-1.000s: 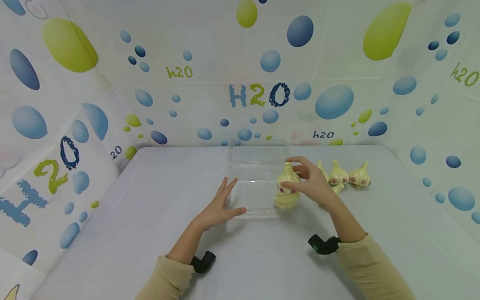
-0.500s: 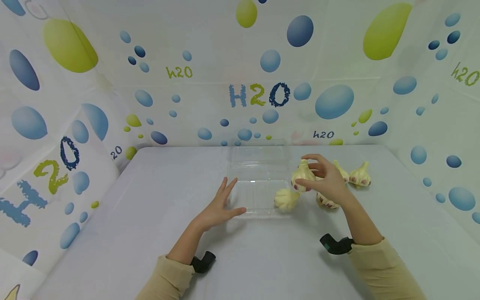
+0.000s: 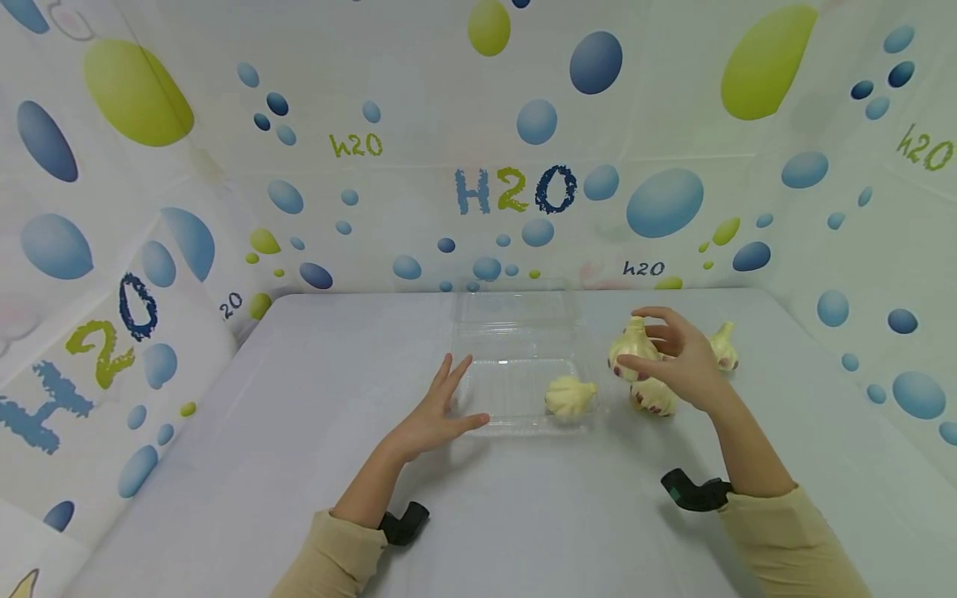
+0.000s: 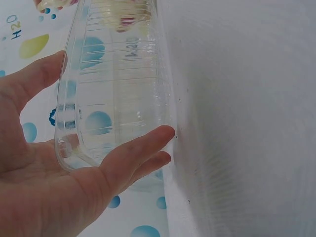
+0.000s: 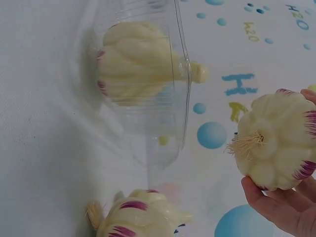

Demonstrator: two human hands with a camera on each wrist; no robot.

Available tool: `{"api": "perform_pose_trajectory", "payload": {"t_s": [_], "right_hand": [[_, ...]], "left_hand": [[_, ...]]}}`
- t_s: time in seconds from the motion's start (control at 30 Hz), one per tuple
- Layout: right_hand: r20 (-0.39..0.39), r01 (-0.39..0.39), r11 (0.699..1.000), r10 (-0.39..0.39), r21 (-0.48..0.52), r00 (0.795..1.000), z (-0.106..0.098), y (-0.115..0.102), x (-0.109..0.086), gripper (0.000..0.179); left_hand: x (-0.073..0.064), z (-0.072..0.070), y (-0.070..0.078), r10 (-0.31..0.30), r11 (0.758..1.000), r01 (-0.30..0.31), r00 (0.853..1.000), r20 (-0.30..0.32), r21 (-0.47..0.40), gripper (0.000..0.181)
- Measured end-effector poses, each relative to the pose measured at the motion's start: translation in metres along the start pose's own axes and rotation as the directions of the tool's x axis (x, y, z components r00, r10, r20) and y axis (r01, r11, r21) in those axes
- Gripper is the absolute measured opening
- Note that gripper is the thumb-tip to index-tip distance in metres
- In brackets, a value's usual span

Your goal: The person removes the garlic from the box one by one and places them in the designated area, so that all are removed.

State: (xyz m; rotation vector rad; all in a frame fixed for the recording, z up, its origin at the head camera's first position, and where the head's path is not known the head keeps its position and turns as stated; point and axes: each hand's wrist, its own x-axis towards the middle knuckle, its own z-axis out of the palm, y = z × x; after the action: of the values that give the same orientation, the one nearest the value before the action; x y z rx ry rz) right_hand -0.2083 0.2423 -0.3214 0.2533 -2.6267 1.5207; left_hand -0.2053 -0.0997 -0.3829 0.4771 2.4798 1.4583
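Note:
My right hand holds a garlic bulb, white with purple streaks, between thumb and fingers. Its stalk points up, and in the right wrist view the root tuft of this garlic bulb shows. A hinged clear plastic container lies with its lid raised toward the back. In its right part rests another garlic bulb on its side, stalk to the right. My left hand stays at the container's left end, fingers spread and straight; in the left wrist view they lie along its wall.
Just below the held bulb, a garlic bulb lies on the white table, right of the container. Farther right stands another garlic bulb, partly behind my right hand. A patterned curtain closes off the back and sides.
My right hand has carried its garlic bulb rightward, from over the container to above the bulb lying beside it. The left hand and the container have kept their places.

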Motion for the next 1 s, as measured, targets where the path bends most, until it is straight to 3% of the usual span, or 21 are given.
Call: {"api": "perform_pose_trajectory", "payload": {"t_s": [0.27,1.0], "right_hand": [[-0.017,0.013,1.0,-0.013,0.028,1.0,-0.009,0.008,-0.005,0.062],[-0.1,-0.021,0.997,0.013,-0.079,0.995,-0.043,0.033,-0.021,0.061]], "left_hand": [[0.0,0.001,0.0,-0.002,1.0,0.002,1.0,-0.001,0.003,0.088],[0.001,0.001,-0.003,-0.011,0.999,0.011,1.0,-0.004,0.034,0.088]]}}
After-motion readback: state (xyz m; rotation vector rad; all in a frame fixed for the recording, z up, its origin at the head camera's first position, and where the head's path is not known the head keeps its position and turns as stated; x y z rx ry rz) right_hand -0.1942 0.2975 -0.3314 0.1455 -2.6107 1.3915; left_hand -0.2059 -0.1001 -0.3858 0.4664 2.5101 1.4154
